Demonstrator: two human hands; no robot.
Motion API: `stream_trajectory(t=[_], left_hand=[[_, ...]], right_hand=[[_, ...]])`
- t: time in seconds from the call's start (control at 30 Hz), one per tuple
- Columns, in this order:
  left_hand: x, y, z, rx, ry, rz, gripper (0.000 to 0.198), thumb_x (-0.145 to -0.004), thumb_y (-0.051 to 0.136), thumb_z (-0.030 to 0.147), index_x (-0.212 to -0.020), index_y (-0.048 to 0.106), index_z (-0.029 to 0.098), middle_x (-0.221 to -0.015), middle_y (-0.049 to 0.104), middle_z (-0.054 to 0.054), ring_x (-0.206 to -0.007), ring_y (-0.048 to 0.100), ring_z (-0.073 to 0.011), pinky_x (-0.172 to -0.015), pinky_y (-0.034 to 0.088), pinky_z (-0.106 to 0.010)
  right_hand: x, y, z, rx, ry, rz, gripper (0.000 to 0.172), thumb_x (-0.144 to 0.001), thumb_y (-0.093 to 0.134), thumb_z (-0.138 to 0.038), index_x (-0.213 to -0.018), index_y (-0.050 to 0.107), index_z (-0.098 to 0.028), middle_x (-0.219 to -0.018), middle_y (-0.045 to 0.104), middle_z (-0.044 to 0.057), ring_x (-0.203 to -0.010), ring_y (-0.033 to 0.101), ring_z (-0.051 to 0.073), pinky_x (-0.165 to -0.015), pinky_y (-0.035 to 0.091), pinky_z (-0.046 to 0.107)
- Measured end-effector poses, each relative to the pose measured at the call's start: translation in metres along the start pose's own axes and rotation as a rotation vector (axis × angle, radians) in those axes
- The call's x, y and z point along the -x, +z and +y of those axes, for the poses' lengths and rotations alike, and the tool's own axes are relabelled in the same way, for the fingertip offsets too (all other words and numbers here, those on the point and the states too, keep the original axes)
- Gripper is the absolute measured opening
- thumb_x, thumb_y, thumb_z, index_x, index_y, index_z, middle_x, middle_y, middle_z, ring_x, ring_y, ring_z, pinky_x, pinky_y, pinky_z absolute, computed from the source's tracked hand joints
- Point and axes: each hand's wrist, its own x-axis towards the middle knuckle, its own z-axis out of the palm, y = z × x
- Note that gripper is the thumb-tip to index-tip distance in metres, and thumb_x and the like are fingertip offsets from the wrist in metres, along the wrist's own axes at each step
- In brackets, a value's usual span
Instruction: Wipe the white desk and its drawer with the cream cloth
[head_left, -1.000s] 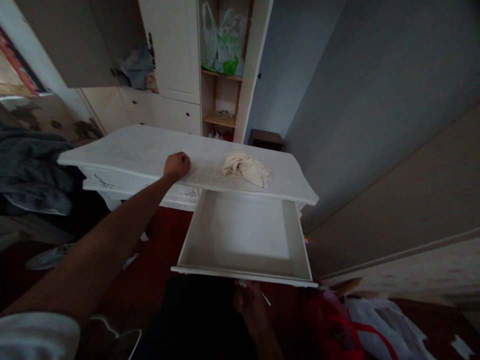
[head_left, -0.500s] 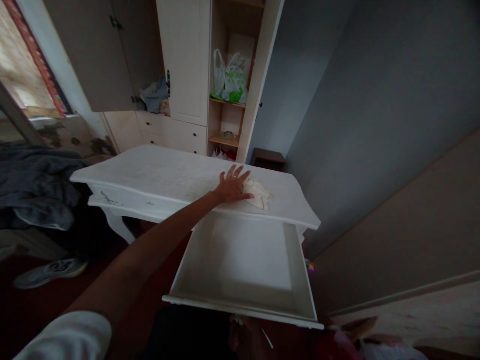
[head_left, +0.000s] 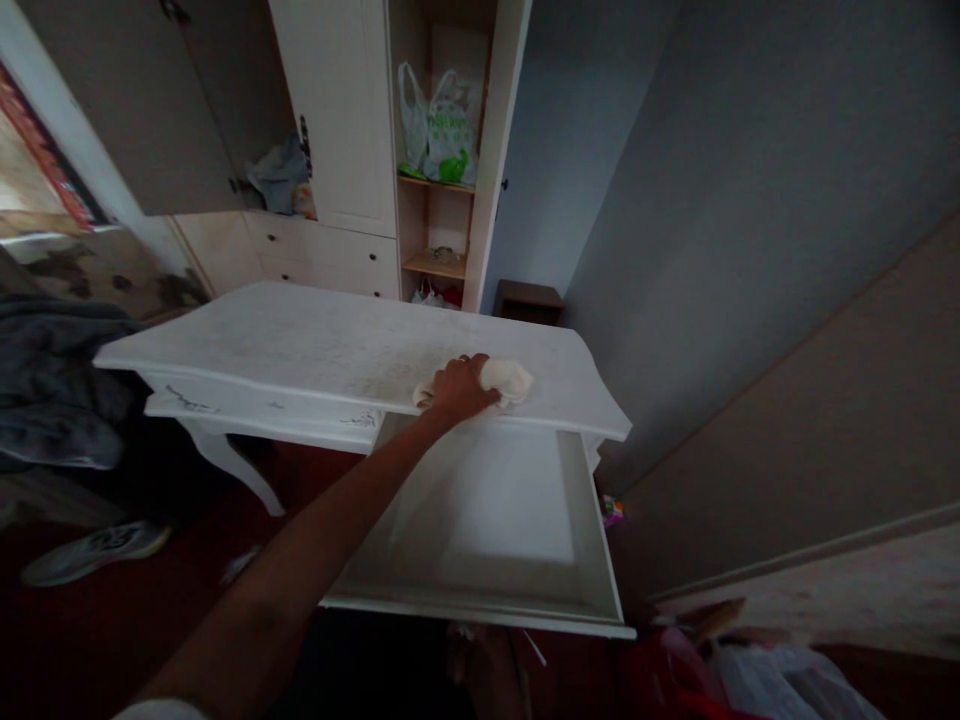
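Observation:
My left hand (head_left: 460, 386) reaches in from the lower left and is closed round a crumpled cream cloth (head_left: 508, 380). The cloth bulges out on both sides of my fingers and lies against the top of a white table (head_left: 330, 325), near its front edge. Greyish smudges show on the tabletop to the left of the hand. Below the forearm, a white drawer (head_left: 510, 500) is pulled far out of the table, and its inside is bare. My right hand is not in view.
A wardrobe (head_left: 337, 120) with plastic bags (head_left: 446, 130) on a shelf stands behind the table. Dark clothing (head_left: 56, 370) is heaped at left, above a shoe (head_left: 97, 550). Bags (head_left: 795, 680) lie at lower right. A small brown stand (head_left: 529, 300) is beyond the table.
My left hand has gone from spread fingers beside the cloth to fingers curled round it, and the cloth is now bunched up. The view has shifted slightly.

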Motion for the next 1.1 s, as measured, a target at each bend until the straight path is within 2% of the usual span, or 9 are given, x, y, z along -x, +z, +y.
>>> stream_trajectory(t=[0.13,0.23,0.37,0.43,0.5,0.63,0.83,0.97,1.1], left_hand=[[0.066,-0.002,-0.005,0.04,-0.026,0.074,0.064,-0.08,0.064,0.051,-0.137,0.051,0.026,-0.127,0.063,-0.015,-0.115,0.059,-0.0327,-0.094,0.048,-0.045],[0.11,0.007,-0.011,0.03,-0.026,0.087,0.065,-0.082,0.062,0.053,-0.14,0.049,0.026,-0.133,0.062,-0.016,-0.12,0.057,-0.0327,-0.102,0.044,-0.046],[0.14,0.029,-0.027,-0.104,0.141,-0.082,0.056,-0.081,0.064,0.054,-0.129,0.059,0.026,-0.118,0.069,-0.016,-0.117,0.06,-0.034,-0.114,0.031,-0.054],[0.141,0.037,-0.037,-0.162,0.207,-0.122,0.049,-0.082,0.065,0.046,-0.127,0.059,0.026,-0.121,0.068,-0.016,-0.122,0.057,-0.0327,-0.117,0.027,-0.054],[0.136,0.041,-0.046,-0.211,0.207,-0.12,0.048,-0.084,0.064,0.04,-0.128,0.057,0.023,-0.128,0.064,-0.017,-0.125,0.054,-0.0326,-0.113,0.033,-0.051],[0.125,0.039,-0.059,-0.285,0.119,-0.156,0.058,-0.089,0.055,0.048,-0.138,0.05,0.018,-0.133,0.059,-0.022,-0.117,0.058,-0.0374,-0.096,0.045,-0.051],[0.12,0.037,-0.064,-0.334,0.295,-0.32,0.081,-0.082,0.059,0.063,-0.15,0.036,0.026,-0.151,0.042,-0.022,-0.137,0.038,-0.0455,-0.105,0.031,-0.065],[0.116,0.041,-0.058,-0.313,0.204,-0.374,0.085,-0.075,0.063,0.066,-0.147,0.039,0.028,-0.151,0.043,-0.02,-0.139,0.033,-0.0464,-0.103,0.029,-0.07],[0.108,0.051,-0.045,-0.306,-0.084,-0.244,0.075,-0.083,0.057,0.061,-0.145,0.041,0.022,-0.146,0.046,-0.023,-0.131,0.042,-0.0474,-0.098,0.036,-0.069]], right_hand=[[0.003,0.001,-0.005,-0.023,-0.012,0.007,0.045,-0.062,0.082,-0.063,-0.074,0.074,-0.021,-0.069,0.067,0.004,-0.044,0.047,0.011,-0.041,0.035,0.027],[0.011,0.004,-0.014,-0.02,0.012,0.0,0.04,-0.069,0.08,-0.06,-0.079,0.074,-0.021,-0.075,0.069,0.004,-0.051,0.05,0.013,-0.049,0.04,0.028],[0.018,0.007,-0.022,0.012,-0.004,-0.018,0.038,-0.074,0.077,-0.058,-0.083,0.075,-0.022,-0.078,0.069,0.003,-0.054,0.05,0.013,-0.054,0.041,0.029],[0.018,0.007,-0.022,0.017,-0.011,-0.028,0.04,-0.074,0.076,-0.061,-0.082,0.074,-0.021,-0.077,0.068,0.003,-0.054,0.05,0.013,-0.055,0.042,0.029],[0.016,0.006,-0.018,0.007,0.005,-0.022,0.042,-0.073,0.076,-0.062,-0.08,0.074,-0.021,-0.075,0.067,0.003,-0.055,0.051,0.013,-0.056,0.042,0.029],[0.013,0.004,-0.011,-0.022,0.002,-0.008,0.041,-0.071,0.078,-0.061,-0.078,0.073,-0.021,-0.073,0.067,0.002,-0.053,0.05,0.012,-0.053,0.041,0.028],[0.01,0.002,-0.007,-0.028,-0.033,-0.004,0.039,-0.072,0.077,-0.059,-0.08,0.073,-0.021,-0.077,0.069,0.003,-0.055,0.053,0.013,-0.05,0.041,0.028],[0.012,0.002,-0.009,-0.049,0.011,0.01,0.039,-0.07,0.08,-0.057,-0.079,0.074,-0.02,-0.076,0.071,0.003,-0.054,0.054,0.013,-0.052,0.045,0.028],[0.014,0.004,-0.011,-0.052,-0.012,0.012,0.036,-0.071,0.08,-0.055,-0.08,0.074,-0.021,-0.077,0.071,0.003,-0.054,0.054,0.013,-0.053,0.045,0.028]])
